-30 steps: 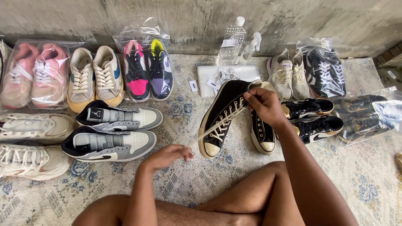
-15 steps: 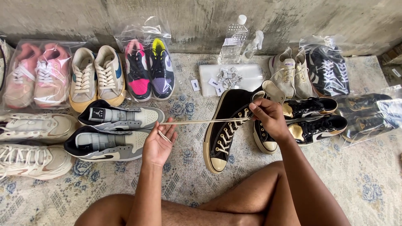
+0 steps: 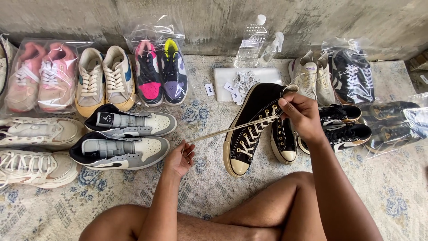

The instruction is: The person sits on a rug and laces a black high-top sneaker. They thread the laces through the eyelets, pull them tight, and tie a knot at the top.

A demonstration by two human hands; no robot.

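Observation:
A black high-top canvas shoe (image 3: 249, 129) with cream laces and a cream toe cap lies tilted on the patterned mat. My right hand (image 3: 303, 117) grips its upper collar and holds it steady. A cream shoelace (image 3: 223, 130) stretches taut from the top eyelets leftward to my left hand (image 3: 179, 157), which pinches the lace's free end. The matching black high-top (image 3: 282, 142) stands just behind my right hand, partly hidden by it.
Grey-and-white sneakers (image 3: 120, 140) lie left of my left hand. Bagged and loose shoes line the wall (image 3: 102, 76), more black sneakers (image 3: 345, 127) sit right. A plastic bottle (image 3: 251, 42), spray bottle and bag of small tags stand at the back. My bare knees fill the foreground.
My left hand rose from the mat, took the lace end and pulled it out leftward, tightening it. The black shoe shifted slightly while my right hand kept hold of its collar.

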